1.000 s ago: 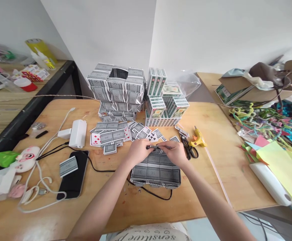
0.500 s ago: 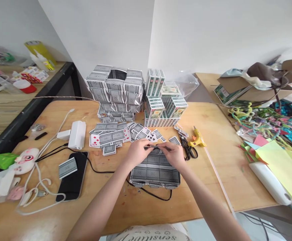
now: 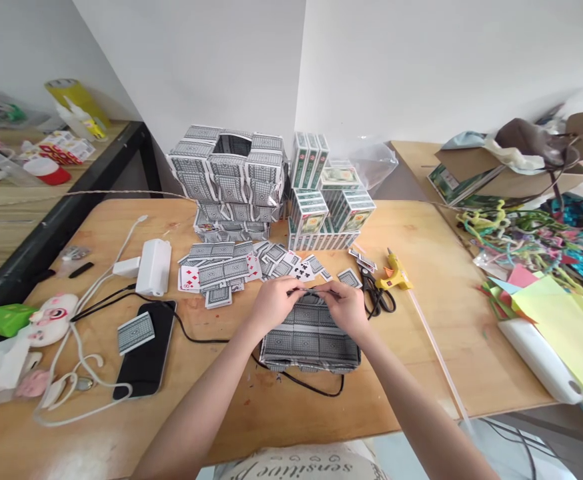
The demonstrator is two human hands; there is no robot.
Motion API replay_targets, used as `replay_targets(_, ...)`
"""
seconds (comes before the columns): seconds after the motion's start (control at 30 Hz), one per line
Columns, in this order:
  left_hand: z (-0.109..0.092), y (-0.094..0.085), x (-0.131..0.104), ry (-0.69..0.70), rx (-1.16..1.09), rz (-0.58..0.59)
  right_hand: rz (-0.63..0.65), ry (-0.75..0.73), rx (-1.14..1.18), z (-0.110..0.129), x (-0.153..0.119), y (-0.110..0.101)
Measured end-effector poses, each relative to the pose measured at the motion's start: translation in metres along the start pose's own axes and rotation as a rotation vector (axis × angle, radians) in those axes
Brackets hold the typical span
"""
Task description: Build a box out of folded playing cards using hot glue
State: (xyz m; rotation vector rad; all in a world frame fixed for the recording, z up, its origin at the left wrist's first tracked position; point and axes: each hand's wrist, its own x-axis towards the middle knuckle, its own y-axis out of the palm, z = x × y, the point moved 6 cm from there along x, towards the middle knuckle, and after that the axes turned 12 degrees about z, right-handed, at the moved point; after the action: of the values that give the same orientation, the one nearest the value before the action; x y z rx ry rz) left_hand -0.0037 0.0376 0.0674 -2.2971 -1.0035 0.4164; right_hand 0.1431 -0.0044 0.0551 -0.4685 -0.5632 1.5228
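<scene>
My left hand and my right hand are closed in a pinch, close together, over the far side of an open box made of folded playing cards. Between their fingertips is a thin playing card, seen nearly edge-on; whether it is joined to the box's far rim I cannot tell. Grey patterned card backs line the box, which sits on the table in front of me. Just beyond my hands lie loose playing cards, some face up.
A larger card-built structure and stacked card packs stand at the back. Scissors and a yellow glue gun lie to the right. A phone, a white adapter and cables are at left; a black cord runs under the box.
Both hands stay at the box's far side, with only a slight shift of the fingers and the pinched card. The whole view has tilted a little.
</scene>
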Motion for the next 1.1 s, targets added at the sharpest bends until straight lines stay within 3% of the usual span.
replay_targets(0.9, -0.001, 0.002, 0.002, -0.045, 0.144, 0.092, 0.012, -0.013, -0.018, -0.003, 0.0, 0.005)
replay_targets(1.1, -0.004, 0.001, -0.002, -0.016, 0.187, 0.041, 0.057, -0.115, 0.077, 0.007, 0.002, 0.001)
